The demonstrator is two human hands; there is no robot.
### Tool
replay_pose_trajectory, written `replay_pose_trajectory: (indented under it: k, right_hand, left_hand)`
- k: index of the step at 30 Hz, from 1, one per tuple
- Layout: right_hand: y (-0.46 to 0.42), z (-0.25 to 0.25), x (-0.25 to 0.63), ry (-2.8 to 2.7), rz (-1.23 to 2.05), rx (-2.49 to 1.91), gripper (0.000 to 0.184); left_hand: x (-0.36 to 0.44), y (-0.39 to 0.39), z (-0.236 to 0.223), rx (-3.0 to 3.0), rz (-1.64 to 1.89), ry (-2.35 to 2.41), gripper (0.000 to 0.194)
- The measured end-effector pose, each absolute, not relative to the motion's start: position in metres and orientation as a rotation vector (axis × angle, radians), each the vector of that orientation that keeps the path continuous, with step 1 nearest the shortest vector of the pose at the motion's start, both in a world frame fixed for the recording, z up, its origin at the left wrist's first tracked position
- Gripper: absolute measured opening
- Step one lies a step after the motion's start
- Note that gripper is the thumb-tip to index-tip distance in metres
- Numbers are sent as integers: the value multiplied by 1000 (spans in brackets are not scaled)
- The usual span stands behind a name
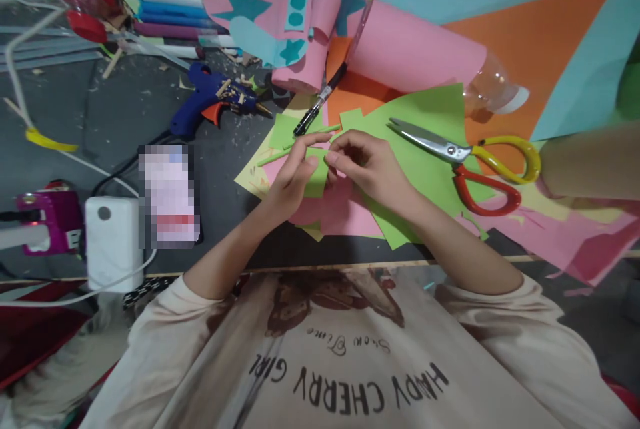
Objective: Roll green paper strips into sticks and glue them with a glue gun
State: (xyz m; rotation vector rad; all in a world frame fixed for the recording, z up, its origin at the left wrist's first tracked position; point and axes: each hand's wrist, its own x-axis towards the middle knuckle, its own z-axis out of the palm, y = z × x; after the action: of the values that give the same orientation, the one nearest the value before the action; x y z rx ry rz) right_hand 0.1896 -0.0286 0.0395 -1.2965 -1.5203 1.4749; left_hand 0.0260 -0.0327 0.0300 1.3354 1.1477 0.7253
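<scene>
My left hand (295, 179) and my right hand (367, 165) meet over a small piece of green paper (317, 179), both pinching it between curled fingers. A thin rolled green paper stick (273, 157) pokes out to the left from under my left fingers. Beneath the hands lie a pink sheet (345, 212) and a larger green sheet (425, 155). Scissors (470, 159) with yellow and red handles rest on the green sheet just right of my right hand.
A blue glue gun (215, 99) lies at the upper left, a black pen (320, 102) above the hands. A pink-wrapped plastic bottle (415, 52), orange and light blue sheets sit behind. A white power adapter (113, 242) and cables occupy the left edge.
</scene>
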Motion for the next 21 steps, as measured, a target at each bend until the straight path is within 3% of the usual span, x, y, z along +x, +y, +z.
replay_pose_trajectory:
  k: [4, 9, 21]
  right_hand:
    - [-29, 34, 189, -1383, 1573, -1262, 35]
    - [-20, 30, 200, -1380, 1387, -1312, 39]
    - [-18, 21, 207, -1560, 1161, -1385, 26]
  left_hand:
    - [25, -35, 25, 1443, 765, 1095, 37]
    - [19, -38, 24, 1494, 696, 1090, 56]
    - [19, -40, 24, 1643, 610, 1163, 49]
